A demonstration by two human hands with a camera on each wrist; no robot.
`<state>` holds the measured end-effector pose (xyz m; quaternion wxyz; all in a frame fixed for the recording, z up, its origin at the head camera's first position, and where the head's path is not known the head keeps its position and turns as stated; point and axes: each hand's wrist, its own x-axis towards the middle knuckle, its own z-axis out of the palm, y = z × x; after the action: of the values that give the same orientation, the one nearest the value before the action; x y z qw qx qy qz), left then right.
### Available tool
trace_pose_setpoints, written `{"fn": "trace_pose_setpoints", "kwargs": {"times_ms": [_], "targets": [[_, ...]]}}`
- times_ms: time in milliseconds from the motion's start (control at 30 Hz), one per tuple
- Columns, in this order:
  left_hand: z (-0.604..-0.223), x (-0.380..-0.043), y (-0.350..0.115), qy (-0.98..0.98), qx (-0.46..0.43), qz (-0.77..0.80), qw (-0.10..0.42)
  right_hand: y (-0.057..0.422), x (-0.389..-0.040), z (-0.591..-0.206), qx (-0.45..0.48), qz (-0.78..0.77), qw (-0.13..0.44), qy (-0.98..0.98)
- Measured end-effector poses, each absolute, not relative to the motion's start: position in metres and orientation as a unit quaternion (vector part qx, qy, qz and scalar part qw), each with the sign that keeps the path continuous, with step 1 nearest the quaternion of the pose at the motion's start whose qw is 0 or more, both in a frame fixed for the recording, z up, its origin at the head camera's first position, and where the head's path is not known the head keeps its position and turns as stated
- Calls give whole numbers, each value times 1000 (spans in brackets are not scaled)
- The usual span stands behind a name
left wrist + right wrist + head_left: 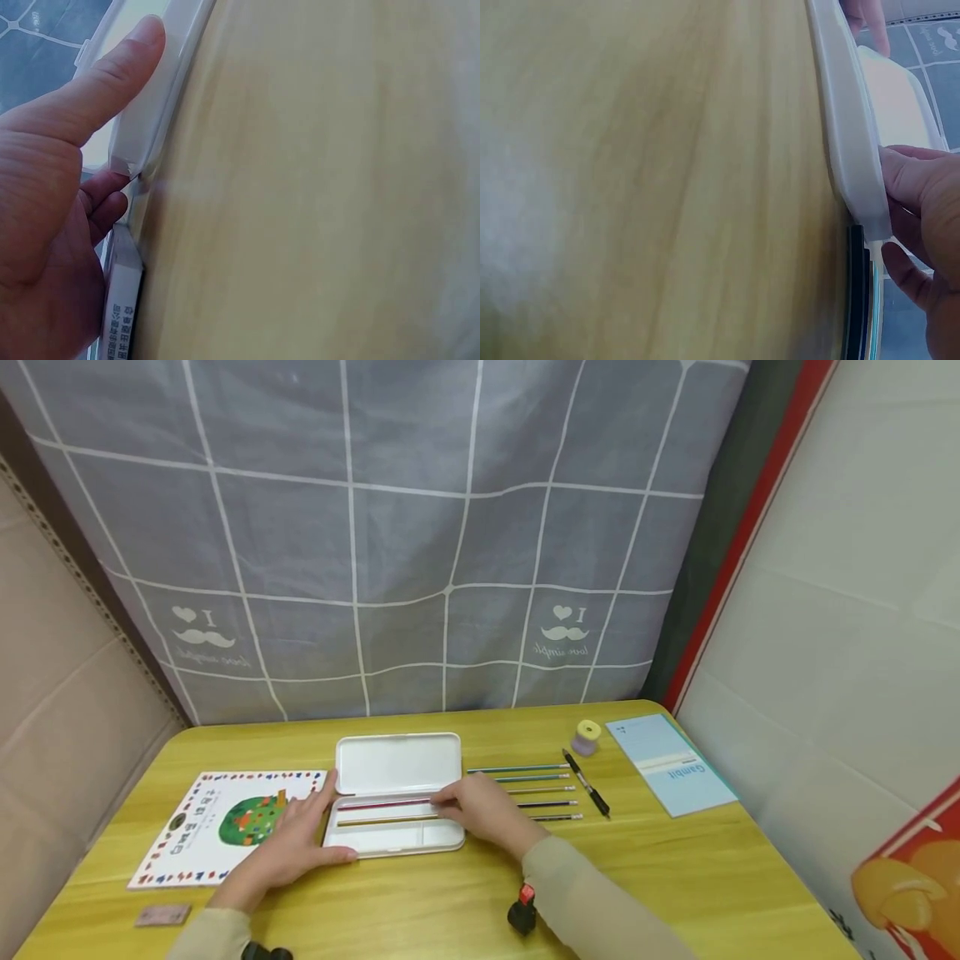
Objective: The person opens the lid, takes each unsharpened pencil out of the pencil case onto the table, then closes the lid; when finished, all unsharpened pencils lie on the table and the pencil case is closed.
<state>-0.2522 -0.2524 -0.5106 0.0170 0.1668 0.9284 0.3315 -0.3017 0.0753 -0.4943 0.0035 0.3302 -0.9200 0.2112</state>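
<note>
Two pencils, a red pencil (382,805) and a yellow pencil (382,820), lie lengthwise in the base of an open white pencil case (382,841), its lid folded back on the far side. Remotely, I observe the left hand (296,842) touching the case's left end, its grip wide, the thumb extended along the near corner. The right hand (483,810) reaches over the case's right end; its fingertips cover the red pencil's right end, but I cannot tell whether the grip pinches it. Right of the case, five pencils (542,790) lie roughly parallel on the worktop (420,906), most of them partly hidden by that hand. Near their eraser ends I note a slanting black pen (587,783), a yellow-topped purple pot (587,737) and a light-blue "Gambit" notebook (672,765). At left: a picture book (210,839), partly covered by the left hand, and a small pinkish block (162,916). Behind hangs a grey gridded curtain (405,543).
</note>
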Motion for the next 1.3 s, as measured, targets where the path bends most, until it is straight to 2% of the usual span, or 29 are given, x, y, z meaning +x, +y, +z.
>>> {"fn": "trace_pose_setpoints", "kwargs": {"times_ms": [400,1000,1300], "targets": [[-511,-252,-253,930,170,326,10,67,-300,-496,316,216,18,-924],[-513,-252,-254,932,175,319,6,53,-298,-493,292,193,-7,-937],[-514,-253,-255,931,174,322,7,65,-298,-499,301,298,7,-906]]}}
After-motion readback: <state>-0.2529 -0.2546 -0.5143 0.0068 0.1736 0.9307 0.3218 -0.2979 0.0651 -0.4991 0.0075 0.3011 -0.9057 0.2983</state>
